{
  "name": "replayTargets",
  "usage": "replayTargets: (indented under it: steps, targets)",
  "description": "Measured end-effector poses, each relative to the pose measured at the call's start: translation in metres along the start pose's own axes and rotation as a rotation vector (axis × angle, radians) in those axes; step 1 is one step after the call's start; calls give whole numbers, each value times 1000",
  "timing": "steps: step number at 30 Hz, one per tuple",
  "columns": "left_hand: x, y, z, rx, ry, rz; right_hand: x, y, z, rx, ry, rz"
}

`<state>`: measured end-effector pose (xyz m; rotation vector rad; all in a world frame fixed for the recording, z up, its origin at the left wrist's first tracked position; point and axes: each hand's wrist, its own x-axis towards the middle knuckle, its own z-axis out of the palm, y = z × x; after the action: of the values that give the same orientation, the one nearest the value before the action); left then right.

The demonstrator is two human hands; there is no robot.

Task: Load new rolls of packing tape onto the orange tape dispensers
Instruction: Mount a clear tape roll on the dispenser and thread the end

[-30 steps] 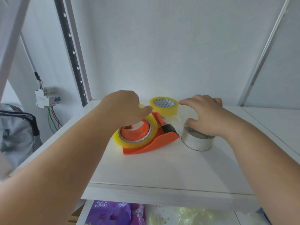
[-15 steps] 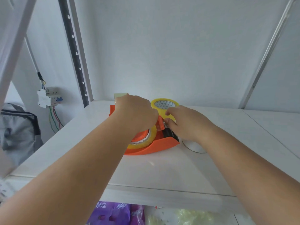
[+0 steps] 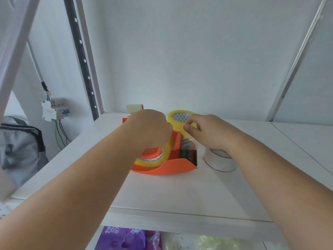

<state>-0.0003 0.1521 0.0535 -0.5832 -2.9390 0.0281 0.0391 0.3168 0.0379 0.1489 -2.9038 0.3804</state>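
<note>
Right hand (image 3: 207, 131) pinching tape end over orange dispenser (image 3: 167, 166).

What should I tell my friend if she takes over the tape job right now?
Left hand rests on the yellow roll seated on the orange dispenser, steadying it.
Right hand pinches the clear tape end above the black cutter.
Spare yellow roll lies behind; silver roll to the right; second dispenser behind the left hand.
Done: roll mounted. Left: feed the tape to the blade, then check the other dispenser.

White shelf (image 3: 162, 195), orange dispenser (image 3: 173, 166), yellow roll (image 3: 180, 116), silver roll (image 3: 219, 162)
</note>
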Motion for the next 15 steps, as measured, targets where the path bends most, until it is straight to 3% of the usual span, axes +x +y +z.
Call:
replayTargets:
  steps: [7,11,15]
  targets:
    - [-14,-31,8,-134,109,50,-3,-1,-1,138,-59,-23]
    - [-19,-44,1,-335,8,19,-2,1,-9,113,-59,-13]
    - [-17,-59,10,-515,6,43,-8,14,-17,143,-47,7]
